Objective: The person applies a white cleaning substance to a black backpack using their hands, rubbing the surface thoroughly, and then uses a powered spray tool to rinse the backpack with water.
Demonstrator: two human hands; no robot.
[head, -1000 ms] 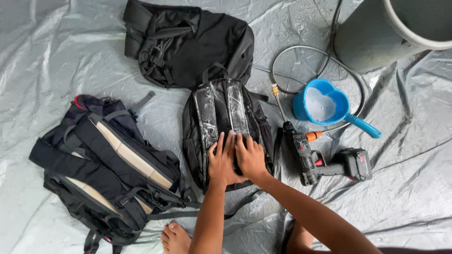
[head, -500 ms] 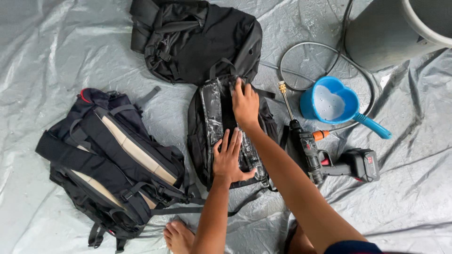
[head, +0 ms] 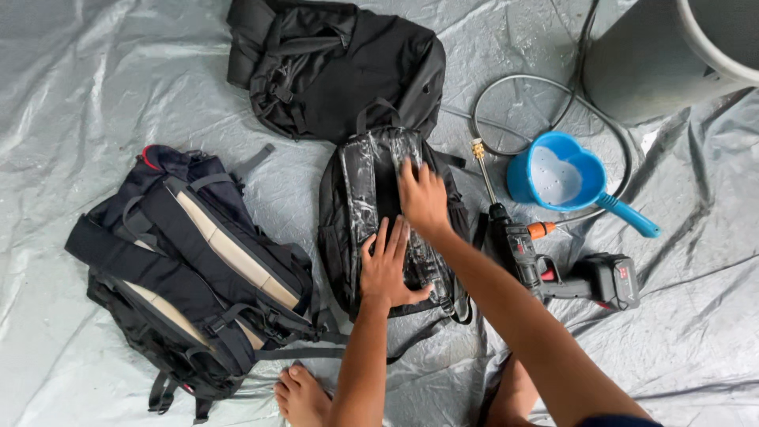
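Observation:
A small black backpack (head: pixel 360 198), wet and soapy, lies back-side up on the grey tarp (head: pixel 95 87). My left hand (head: pixel 387 265) presses flat on its lower part, fingers spread. My right hand (head: pixel 423 198) lies flat further up on the backpack's middle, palm down. Neither hand holds anything.
A larger navy and tan backpack (head: pixel 186 269) lies to the left, another black bag (head: pixel 340 67) at the top. A battery-powered spray gun (head: pixel 553 269) lies right of the wet backpack, beside a blue heart-shaped scoop (head: pixel 561 178), a hose (head: pixel 545 87) and a grey bucket (head: pixel 672 55). My bare foot (head: pixel 304 395) shows below.
My right hand slid up the backpack from beside the left hand, then came back down a little. The left hand stayed pressed on the lower part.

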